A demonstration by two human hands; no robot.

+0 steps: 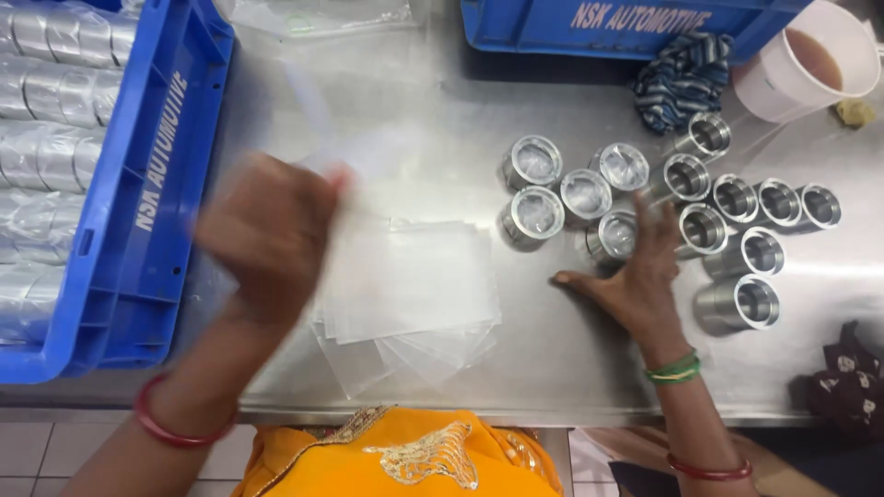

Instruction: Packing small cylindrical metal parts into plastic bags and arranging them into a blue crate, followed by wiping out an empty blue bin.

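My left hand (267, 235) is blurred over the steel table and pinches a clear plastic bag (368, 152) that lifts up off a stack of clear bags (410, 285). My right hand (635, 271) lies with fingers spread on the table, its fingertips touching a short metal cylinder (615, 233). Around that hand stand several shiny metal cylinders (737, 304), some capped with clear plastic (534, 161), others with open bores (779, 202).
A blue crate (152, 184) at the left holds several wrapped metal parts. A second blue crate (599, 28) sits at the back. A striped cloth (680, 81), a white cup of brown liquid (810, 64) and a dark cloth (852, 373) lie at the right.
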